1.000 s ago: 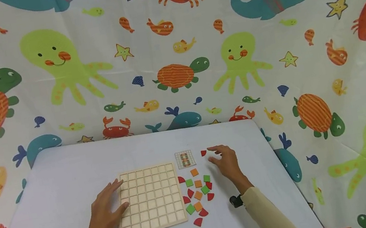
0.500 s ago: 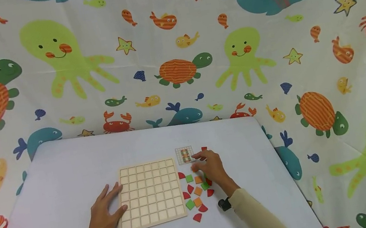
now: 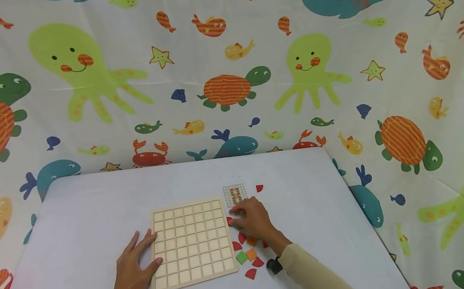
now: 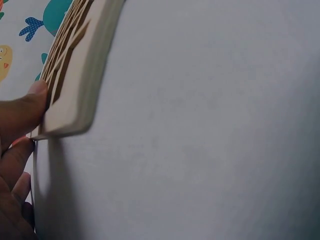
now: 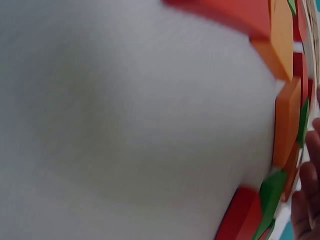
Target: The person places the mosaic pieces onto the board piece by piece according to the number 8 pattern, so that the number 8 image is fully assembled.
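In the head view, the left hand [image 3: 132, 268] lay with fingers spread, touching the left edge of the wooden board [image 3: 193, 243]; the left wrist view alone showed the board's rounded corner up close. The right hand [image 3: 254, 220] hung, fingers bent, over blocks right of the board; whether it gripped one could not be told. Only the head view showed the grid card [image 3: 234, 193]; the right wrist view showed the thick side of an orange block [image 5: 287, 122].
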The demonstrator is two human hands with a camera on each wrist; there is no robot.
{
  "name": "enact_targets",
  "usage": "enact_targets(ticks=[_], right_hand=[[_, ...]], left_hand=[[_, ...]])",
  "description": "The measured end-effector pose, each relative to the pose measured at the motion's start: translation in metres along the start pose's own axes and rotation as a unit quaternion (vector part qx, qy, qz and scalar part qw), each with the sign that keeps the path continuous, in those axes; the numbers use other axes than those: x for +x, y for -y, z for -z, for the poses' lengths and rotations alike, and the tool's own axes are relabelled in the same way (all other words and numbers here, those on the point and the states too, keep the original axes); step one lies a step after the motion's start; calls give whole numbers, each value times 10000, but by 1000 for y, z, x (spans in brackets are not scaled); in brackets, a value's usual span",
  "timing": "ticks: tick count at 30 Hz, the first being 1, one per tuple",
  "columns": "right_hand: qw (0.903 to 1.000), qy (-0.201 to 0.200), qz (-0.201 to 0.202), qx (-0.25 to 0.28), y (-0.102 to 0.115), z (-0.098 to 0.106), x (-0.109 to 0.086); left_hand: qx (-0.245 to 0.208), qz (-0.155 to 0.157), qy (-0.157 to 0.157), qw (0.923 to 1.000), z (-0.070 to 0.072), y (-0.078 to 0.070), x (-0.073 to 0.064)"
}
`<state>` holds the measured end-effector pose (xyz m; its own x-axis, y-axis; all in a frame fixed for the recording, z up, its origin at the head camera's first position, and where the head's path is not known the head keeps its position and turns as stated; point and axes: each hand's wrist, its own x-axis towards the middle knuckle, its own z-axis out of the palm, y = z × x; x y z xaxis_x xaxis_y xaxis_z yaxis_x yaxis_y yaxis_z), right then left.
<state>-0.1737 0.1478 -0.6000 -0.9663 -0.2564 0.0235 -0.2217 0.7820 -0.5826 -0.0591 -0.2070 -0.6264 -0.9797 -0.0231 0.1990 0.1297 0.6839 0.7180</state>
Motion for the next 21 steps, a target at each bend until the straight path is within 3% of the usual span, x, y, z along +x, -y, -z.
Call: enact_targets(ticks=[4,8,15,21], right_hand=[[9995,-12,105,-311,5,-4,1],[9996,144,-12,-251,12,-5,2],[9984,429,-210,303,16,-5,0],[9961,100,213,846,16,-2,-3]], left_hand=[[26,14,-13,10000,0,-1,0],[129,27,-32,9999,1,-1,-1],[151,31,-64,9999,2,-1,-1],[92,22,-57,9999,0,-2,0]])
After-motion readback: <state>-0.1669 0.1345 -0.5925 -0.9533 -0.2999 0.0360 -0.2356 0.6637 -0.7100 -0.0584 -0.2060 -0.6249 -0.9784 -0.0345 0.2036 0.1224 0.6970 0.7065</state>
